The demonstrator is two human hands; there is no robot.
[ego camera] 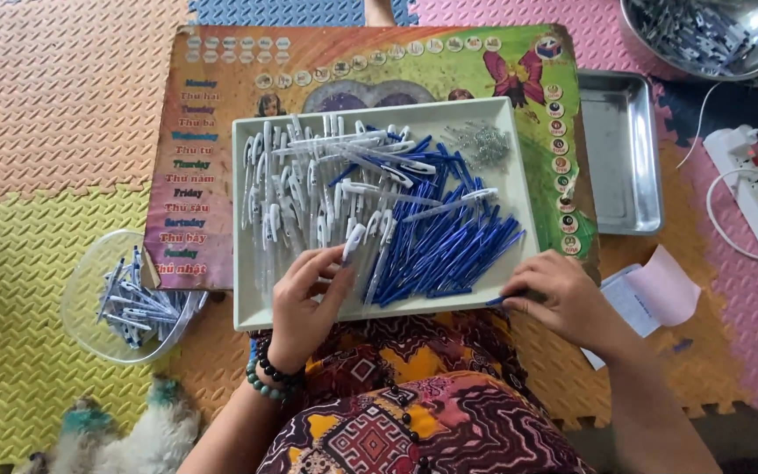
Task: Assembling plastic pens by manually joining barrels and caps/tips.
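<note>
Pen parts fill the white tray (243, 219) on the lap board — white barrels (296, 206) to the left, blue barrels (449, 241) to the right. Left hand (304, 298) pinches a white clip piece (353, 241) over the pile, its grip narrow on it. Right hand (563, 298) closes on a blue piece (497, 300) at the tray's near right corner. Judging by this, a light fingertip pinch works best — lifting one piece clear without dragging its neighbours.
</note>
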